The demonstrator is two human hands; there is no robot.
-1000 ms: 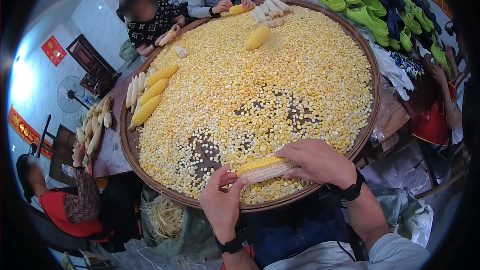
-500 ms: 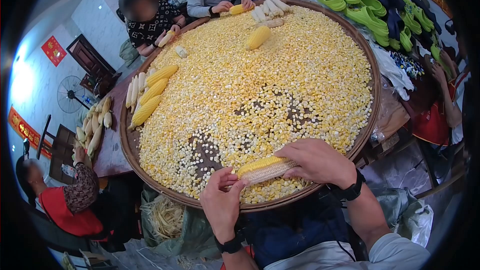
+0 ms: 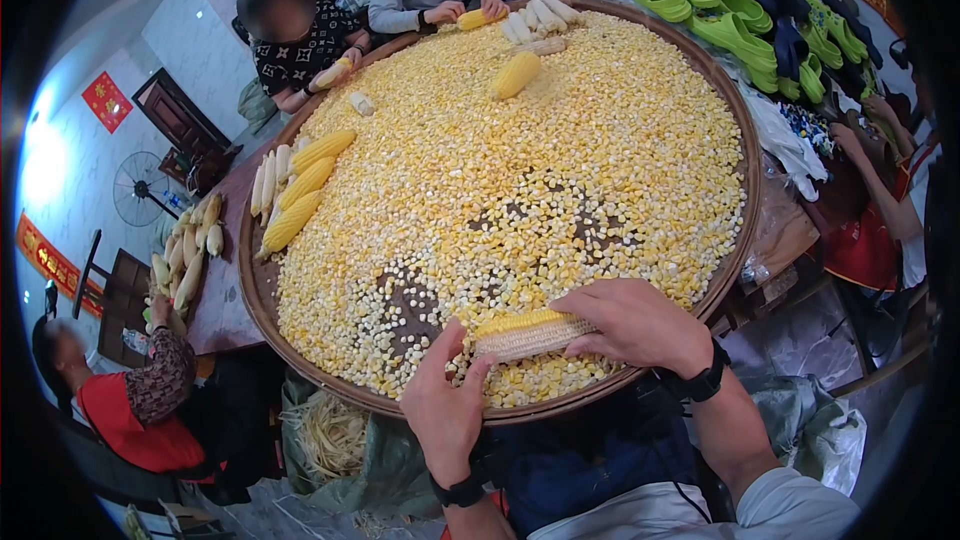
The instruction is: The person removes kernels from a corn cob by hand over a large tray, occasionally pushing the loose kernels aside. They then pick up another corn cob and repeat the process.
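A partly stripped corn cob lies level above the near rim of a round tray, yellow kernels along its top and bare pale cob on the side facing me. My right hand grips its right end between thumb and fingers. At its left end is my left hand, thumb and forefinger spread apart; whether the fingertips touch the cob is hard to tell. Loose kernels cover most of the tray around the cob, with dark tray bottom showing in patches.
Whole yellow cobs and bare cobs lie at the tray's left edge, more bare cobs at the far edge. Two people sit across; another is at lower left by husked corn. Green clogs lie right, near another person's arms.
My left hand's fingers have opened and come off the cob's left end. The cob has rolled slightly, showing more bare side. At right, the other person's arm has shifted.
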